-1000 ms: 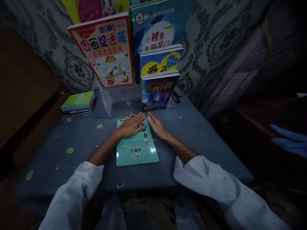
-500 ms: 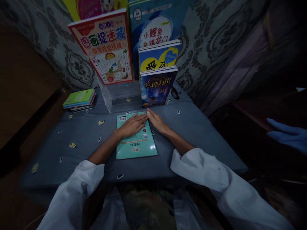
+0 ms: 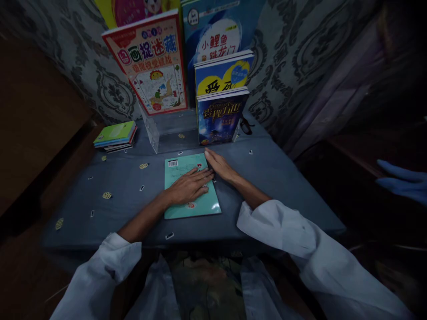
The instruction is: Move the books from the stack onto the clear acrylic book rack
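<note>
A thin teal book (image 3: 176,178) lies closed on the cloth-covered table, a barcode at its far left corner. My left hand (image 3: 190,186) rests flat across its middle, fingers stretched toward the right edge and hiding part of the print. Against the book's far right edge lies my right hand (image 3: 220,166), on its side with the fingers straight and together. Neither hand grips anything. Just beyond them a dark blue book (image 3: 218,120) stands upright in a clear acrylic rack (image 3: 151,133).
More books stand in the rack, among them a red-bordered picture book (image 3: 155,71) and a blue-and-yellow one (image 3: 213,78). A small pile of books (image 3: 115,135) sits at the left. Dark glasses (image 3: 246,126) lie right of the rack. At far right hangs a blue-gloved hand (image 3: 402,180).
My left hand has slid down the teal book toward me, uncovering print near its top. My right hand remains along the right edge. The view has shifted slightly.
</note>
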The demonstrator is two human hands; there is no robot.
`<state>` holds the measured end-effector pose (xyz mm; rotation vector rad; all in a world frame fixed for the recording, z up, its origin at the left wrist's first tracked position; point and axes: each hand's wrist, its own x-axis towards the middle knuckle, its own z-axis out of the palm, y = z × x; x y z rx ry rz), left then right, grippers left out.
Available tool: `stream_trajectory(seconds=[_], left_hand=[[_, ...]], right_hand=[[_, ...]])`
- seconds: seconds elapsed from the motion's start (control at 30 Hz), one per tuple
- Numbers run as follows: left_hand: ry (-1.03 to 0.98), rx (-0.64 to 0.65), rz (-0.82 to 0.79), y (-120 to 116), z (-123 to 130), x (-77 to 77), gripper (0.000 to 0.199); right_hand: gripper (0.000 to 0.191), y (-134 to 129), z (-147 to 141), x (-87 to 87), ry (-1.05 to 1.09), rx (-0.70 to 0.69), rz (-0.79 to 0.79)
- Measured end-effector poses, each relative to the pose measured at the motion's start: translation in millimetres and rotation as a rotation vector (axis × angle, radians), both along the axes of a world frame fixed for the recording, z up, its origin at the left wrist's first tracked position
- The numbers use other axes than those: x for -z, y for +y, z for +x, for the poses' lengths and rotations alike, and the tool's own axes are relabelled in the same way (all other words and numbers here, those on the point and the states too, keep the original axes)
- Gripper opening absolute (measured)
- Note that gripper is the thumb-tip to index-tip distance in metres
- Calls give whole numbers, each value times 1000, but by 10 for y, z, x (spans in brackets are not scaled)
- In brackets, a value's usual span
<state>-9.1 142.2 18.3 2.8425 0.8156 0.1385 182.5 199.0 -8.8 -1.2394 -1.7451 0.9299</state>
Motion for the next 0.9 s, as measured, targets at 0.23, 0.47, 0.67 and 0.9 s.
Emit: stream_trajectory(seconds=[0.23,0.47,0.67,0.9], left_hand=[[-29,16,22,-160,-10,7,55],[2,-6,27,-165,5,-6,53],[-26,-5,42,-175,9,-10,51],[-25,-15,69,-184,9,-13,49]], right_hand=[[87,-11,-20,-2,-50,-21,26],[75,-44,-37,-4,-74,-39,85],[68,-136,-64,-97,-187,-10,290],[53,-204,-65,-118,-247,-23,388]])
